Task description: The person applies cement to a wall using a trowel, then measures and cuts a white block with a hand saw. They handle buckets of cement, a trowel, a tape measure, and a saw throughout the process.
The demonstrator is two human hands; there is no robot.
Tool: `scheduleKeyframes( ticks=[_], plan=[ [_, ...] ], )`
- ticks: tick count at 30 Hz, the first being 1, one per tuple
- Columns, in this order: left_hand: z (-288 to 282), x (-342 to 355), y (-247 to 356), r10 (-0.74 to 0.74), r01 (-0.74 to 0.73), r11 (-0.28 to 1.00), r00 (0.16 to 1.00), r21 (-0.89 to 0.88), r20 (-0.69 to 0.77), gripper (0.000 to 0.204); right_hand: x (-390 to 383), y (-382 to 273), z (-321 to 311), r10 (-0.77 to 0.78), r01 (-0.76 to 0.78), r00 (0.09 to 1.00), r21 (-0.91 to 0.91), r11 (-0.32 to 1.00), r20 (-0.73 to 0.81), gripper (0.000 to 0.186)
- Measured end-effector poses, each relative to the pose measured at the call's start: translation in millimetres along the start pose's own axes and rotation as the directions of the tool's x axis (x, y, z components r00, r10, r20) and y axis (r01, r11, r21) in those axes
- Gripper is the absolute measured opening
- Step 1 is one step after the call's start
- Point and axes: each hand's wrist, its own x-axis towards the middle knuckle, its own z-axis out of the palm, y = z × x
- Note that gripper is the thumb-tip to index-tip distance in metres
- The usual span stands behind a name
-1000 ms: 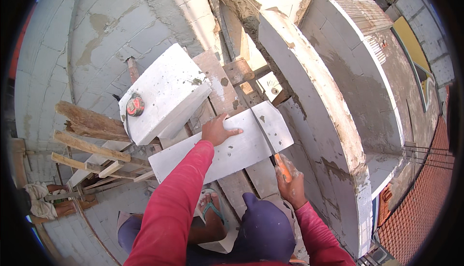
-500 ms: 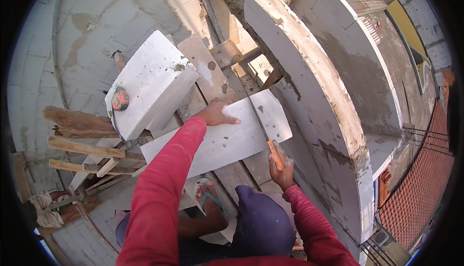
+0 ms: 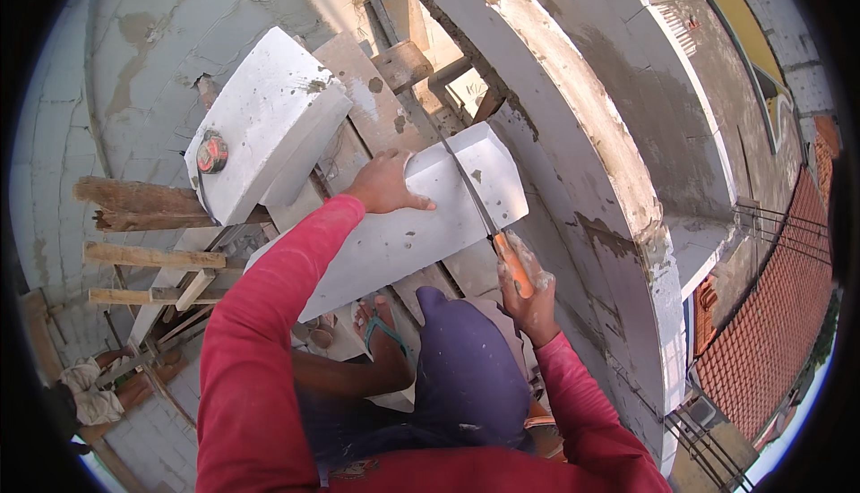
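A white lightweight block (image 3: 385, 247) lies across wooden planks in front of me. My left hand (image 3: 387, 184) holds it down, with the fingers at its far edge and the thumb stretched over its top. My right hand (image 3: 534, 303) is wrapped round the orange handle of a handsaw (image 3: 469, 185). The blade crosses the block near its right end, its far tip reaching past the far edge. How deep it sits in the block I cannot tell. Farther left stands another white block (image 3: 269, 99) with a red and black tape measure (image 3: 212, 153) on top.
A plastered block wall (image 3: 573, 117) rises close on my right. Wooden planks (image 3: 367, 90) run beneath the blocks, and rough timbers (image 3: 143, 254) stick out at the left. Another person (image 3: 92, 394) is partly visible at the lower left. Beyond the wall lies a red tiled roof (image 3: 761, 314).
The view has shifted, so the blocks appear higher in the picture. My right hand still grips the saw across the block, and my left hand stays on the block.
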Motion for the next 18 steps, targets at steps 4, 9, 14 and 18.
scheduleKeyframes(
  ticks=[4,9,14,18],
  plan=[
    [19.8,-17.3,5.3,-0.01,0.008,1.0,0.99,-0.014,-0.142,0.117,6.2,-64.8,-33.0,0.188,-0.188,0.976,-0.006,0.982,0.111,0.042],
    [16.4,-32.7,39.6,-0.039,0.036,0.999,0.996,-0.033,-0.085,0.114,-14.3,-65.3,-48.9,0.033,-0.032,0.999,-0.045,0.998,0.028,0.041],
    [18.1,-39.1,47.0,-0.006,0.012,0.999,0.979,0.03,-0.205,0.113,5.3,-81.9,-43.0,0.128,-0.127,0.991,-0.034,0.991,0.046,0.041],
    [30.6,-40.5,58.9,-0.004,0.007,1.0,0.975,0.013,-0.224,0.111,-39.9,-61.3,-49.9,0.016,-0.019,0.999,-0.058,0.998,-0.047,0.038]
  ],
)
